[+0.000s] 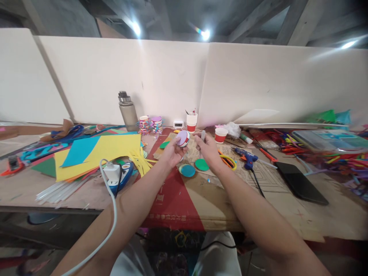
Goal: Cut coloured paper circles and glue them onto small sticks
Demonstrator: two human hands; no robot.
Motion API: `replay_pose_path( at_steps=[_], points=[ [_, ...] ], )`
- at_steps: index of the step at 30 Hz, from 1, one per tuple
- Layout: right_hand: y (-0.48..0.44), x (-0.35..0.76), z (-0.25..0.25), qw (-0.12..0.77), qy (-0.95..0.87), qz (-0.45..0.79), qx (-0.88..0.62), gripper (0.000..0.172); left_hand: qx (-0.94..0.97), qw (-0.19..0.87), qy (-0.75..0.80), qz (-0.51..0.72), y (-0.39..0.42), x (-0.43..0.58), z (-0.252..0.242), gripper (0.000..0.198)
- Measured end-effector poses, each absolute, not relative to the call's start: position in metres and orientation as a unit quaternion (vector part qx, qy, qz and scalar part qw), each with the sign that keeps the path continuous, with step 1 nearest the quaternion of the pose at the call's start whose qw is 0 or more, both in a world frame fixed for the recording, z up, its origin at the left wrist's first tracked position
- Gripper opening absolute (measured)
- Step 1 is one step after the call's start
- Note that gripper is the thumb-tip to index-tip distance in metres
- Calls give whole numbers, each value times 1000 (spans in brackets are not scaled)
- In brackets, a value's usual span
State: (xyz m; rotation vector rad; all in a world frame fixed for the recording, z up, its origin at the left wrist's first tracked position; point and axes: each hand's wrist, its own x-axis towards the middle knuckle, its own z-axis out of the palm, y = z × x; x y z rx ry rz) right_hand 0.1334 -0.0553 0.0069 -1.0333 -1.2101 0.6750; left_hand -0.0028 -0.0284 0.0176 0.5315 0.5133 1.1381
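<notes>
My left hand is closed around a red-and-white paper cup, tilted, with a light purple disc covering the end that faces me. Just right of it, my right hand is closed in a pinch on a small whitish-grey stick, its kind too small to make out. The fingers of this hand point toward the cup, a short gap apart. Below the hands lie a green disc and a blue disc. Another red-and-white paper cup stands upright beyond my right hand.
Coloured sheets, yellow strips and a power strip lie left. A bottle and decorated cups stand behind. To the right are a blue glue gun, a black tablet and a plastic box.
</notes>
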Motion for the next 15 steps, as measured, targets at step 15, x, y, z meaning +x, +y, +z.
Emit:
replay_pose_path(
  at_steps=[15],
  points=[
    [-56,162,19,704,-447,241,-496,63,579,503,467,440,-31,-3,4,6]
  ],
)
